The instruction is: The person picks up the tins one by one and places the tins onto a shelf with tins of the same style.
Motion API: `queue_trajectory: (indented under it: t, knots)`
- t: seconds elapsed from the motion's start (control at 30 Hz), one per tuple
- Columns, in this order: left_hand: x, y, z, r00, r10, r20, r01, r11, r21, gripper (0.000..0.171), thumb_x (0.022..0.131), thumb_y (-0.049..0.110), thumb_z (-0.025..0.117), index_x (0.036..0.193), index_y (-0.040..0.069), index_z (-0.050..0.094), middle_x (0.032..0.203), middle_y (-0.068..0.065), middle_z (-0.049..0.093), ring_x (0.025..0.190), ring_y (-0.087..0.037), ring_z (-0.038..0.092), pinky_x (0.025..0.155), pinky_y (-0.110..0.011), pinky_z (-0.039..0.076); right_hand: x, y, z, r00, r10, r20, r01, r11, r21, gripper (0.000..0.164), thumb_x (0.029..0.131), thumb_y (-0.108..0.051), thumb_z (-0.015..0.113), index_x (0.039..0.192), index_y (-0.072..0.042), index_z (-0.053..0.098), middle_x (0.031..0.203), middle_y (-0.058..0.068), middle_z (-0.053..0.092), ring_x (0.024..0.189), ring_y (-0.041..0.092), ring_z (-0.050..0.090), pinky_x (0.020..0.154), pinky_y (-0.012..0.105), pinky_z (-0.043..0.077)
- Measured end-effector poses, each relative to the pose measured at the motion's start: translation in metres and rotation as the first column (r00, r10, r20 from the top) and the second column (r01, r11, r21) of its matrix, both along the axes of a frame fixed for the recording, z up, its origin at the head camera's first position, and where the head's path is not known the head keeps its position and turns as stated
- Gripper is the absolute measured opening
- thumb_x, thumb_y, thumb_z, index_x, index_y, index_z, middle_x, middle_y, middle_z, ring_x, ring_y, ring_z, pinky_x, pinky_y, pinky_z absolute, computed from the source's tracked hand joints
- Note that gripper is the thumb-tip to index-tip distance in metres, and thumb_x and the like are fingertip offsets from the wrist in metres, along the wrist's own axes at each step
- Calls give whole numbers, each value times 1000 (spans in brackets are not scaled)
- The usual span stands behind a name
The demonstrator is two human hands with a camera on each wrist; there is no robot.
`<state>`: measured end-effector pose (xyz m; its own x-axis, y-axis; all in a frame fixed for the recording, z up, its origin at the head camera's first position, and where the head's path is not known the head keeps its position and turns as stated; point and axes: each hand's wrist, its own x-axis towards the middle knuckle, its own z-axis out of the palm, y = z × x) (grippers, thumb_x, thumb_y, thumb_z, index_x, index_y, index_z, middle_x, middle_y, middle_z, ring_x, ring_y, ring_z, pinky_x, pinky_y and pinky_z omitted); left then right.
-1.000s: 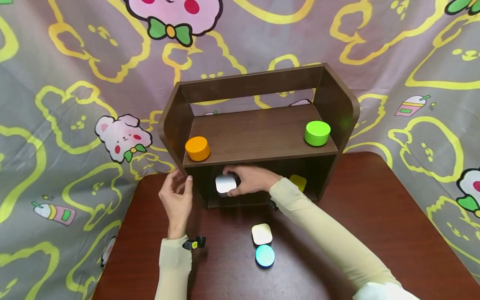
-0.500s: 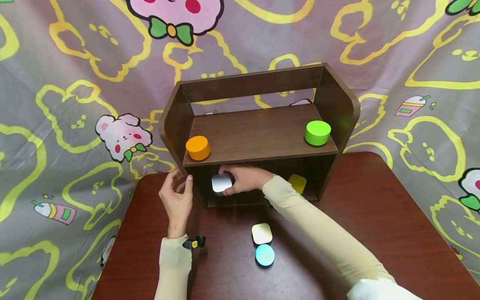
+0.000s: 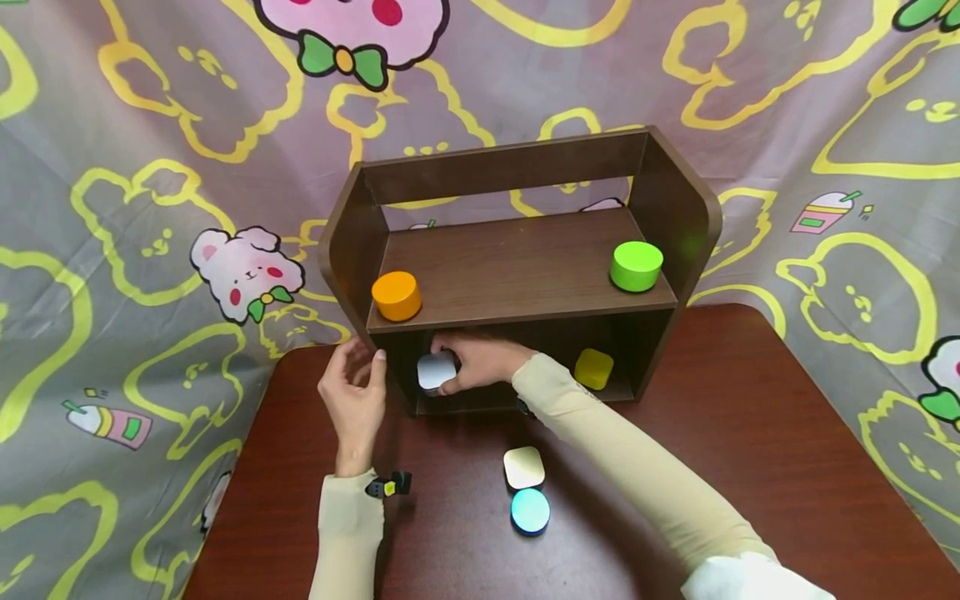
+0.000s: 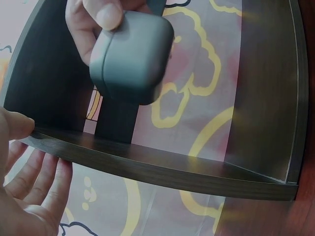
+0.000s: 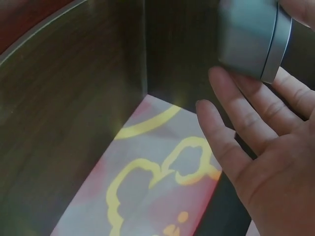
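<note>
My right hand [image 3: 487, 363] grips a grey, rounded-square lidded tin [image 3: 436, 372] between thumb and fingers. It is inside the lower left of a dark brown two-tier shelf [image 3: 517, 258], close to the left side panel. In the left wrist view the tin [image 4: 133, 54] shows a seam below its lid; in the right wrist view, fingertips [image 5: 219, 78] lie along it. At the shelf's left panel, my left hand [image 3: 354, 400] holds the front edge [image 4: 147, 167], thumb on one face and fingers on the other.
An orange round tin [image 3: 396, 296] and a green round tin [image 3: 636, 266] stand on the upper tier. A yellow square tin [image 3: 593, 368] sits at the lower right. On the table [image 3: 750, 400], a cream square tin [image 3: 523, 468] stands in front of the shelf beside a blue round tin [image 3: 530, 511].
My right hand has carried the grey tin left, toward the shelf's left panel, uncovering more of the yellow tin. The left hand has stayed in place.
</note>
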<state>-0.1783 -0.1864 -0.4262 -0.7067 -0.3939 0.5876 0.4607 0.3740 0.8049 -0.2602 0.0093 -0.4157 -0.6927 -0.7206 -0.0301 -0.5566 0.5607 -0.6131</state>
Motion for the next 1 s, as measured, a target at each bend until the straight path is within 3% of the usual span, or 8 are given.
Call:
queue_trajectory:
  t: [0.2,0.4,1.0]
  knots:
    - [-1,0,0,1000,-4,-3,4,1000,-1,26,89,-9,72,115,-13,67,105,-34,69,91,-10,66,81,-8,58,-2,-3,-5,998,-10,-60,11,1000,6,45,82,-29,85,117,-11,63,109,5,68,92,18,58,79,23,46]
    - [1,0,1,1000,8,18,-7,1000,-2,27,89,-9,72,116,-13,67,106,-33,70,92,-17,66,82,-9,58,-4,-7,-11,993,-21,-113,25,999,32,43,81,-34,86,112,-15,64,103,1,67,89,16,56,74,23,44]
    - [-1,0,-1,1000,-5,0,5,1000,10,28,89,-9,72,115,-14,67,105,-34,70,91,-15,67,81,-9,58,-12,-13,-20,989,-86,-120,99,990,105,46,82,-44,84,115,-19,64,102,-3,67,92,17,56,74,25,44]
